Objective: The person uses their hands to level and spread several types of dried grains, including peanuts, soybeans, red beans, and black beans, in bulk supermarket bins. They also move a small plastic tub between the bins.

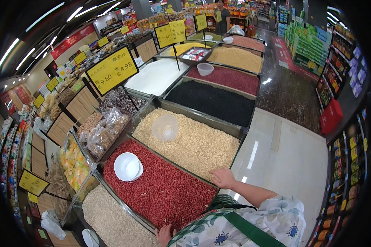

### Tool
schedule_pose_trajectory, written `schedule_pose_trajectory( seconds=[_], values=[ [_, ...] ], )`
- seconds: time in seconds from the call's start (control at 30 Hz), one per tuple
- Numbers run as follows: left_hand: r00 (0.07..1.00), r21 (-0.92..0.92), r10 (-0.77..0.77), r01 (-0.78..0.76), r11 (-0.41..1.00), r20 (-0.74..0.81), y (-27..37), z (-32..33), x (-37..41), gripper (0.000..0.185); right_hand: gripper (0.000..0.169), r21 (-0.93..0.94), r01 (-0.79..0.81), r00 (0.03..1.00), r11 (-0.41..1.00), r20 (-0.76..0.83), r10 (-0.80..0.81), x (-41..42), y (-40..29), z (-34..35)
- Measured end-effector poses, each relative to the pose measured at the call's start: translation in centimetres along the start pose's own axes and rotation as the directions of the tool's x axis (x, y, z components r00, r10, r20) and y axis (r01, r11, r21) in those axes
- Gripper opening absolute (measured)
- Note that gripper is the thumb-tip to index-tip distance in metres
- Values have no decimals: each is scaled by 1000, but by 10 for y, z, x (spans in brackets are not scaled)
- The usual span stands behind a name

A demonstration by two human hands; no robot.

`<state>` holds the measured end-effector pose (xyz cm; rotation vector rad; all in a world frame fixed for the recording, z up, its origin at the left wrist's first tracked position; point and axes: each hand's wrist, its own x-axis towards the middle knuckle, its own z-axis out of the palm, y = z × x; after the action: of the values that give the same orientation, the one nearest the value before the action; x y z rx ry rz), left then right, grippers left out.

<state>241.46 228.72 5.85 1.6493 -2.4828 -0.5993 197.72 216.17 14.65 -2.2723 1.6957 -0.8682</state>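
My right hand [223, 178] rests at the near right corner of a bin of pale rolled oats [201, 148], fingers apart and empty. Its fingertips meet the oats beside the divider. At the bottom edge, partly cut off, my left hand [164, 234] lies on the rim between the red-skinned peanuts [164, 188] and a bin of whitish grain [111, 213]. I see nothing in its spread fingers. On the peanuts sits a white plastic tub [128, 166], tilted. A translucent plastic bowl [165, 127] is partly sunk in the oats.
Beyond are bins of black grain [210, 102], dark red beans [225, 81] and white grain [157, 77]. A tray of bagged goods [103, 136] and yellow price signs [113, 71] stand left. Shelves [343, 176] line the right aisle. A person [223, 20] stands far back.
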Motion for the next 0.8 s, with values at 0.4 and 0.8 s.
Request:
schedule_pose_trajectory(
  seconds=[0.4,0.8],
  values=[
    [943,89,-85,119,989,-321,23,-15,5,48,28,32,4,1000,999,-4,-4,5,0,-1],
    [937,-48,-192,186,981,-292,76,-57,11,29,23,-1,36,997,999,-68,-36,3,1,1]
  ],
)
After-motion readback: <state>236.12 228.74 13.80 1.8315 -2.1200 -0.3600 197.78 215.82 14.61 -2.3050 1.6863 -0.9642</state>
